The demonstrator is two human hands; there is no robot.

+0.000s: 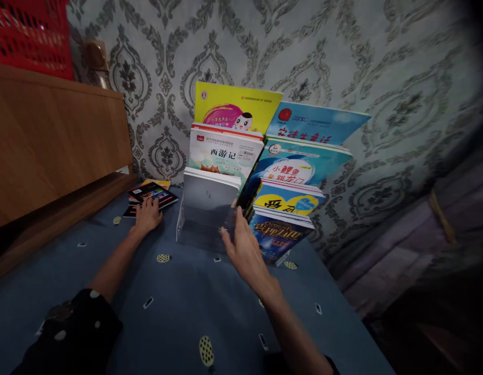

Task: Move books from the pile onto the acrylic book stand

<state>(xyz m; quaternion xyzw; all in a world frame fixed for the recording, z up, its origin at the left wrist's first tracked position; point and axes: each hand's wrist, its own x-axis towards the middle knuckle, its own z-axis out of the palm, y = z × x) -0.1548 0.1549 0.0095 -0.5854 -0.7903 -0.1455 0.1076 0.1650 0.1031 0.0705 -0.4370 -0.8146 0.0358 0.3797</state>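
You work on a table covered with a blue cloth [187, 297] that has small pale spots and little marks on it. Behind it is a wall [382, 67] with grey ornamental wallpaper. At your left stands a wooden cabinet [50, 140], and a red crate [30, 34] sits on top of it. The right side of the room is dark and hard to read.

A clear stand [189, 234] with steps is against the wall, and books lean in it in two columns. A yellow book [236, 107] is highest at the back and a dark blue book [278, 237] is lowest on the right.

Your left hand [148, 216] lies flat, palm down and fingers loose, on a small stack of books [153, 191] that rests on the cloth beside the cabinet. It grasps nothing.

Your right hand [243, 247] is spread wide and holds nothing. It is just beside the grey book [210, 195] in the front left step of the stand. The fingertips seem to touch the book's edge, but I cannot tell for sure. This hand covers part of the dark blue book.
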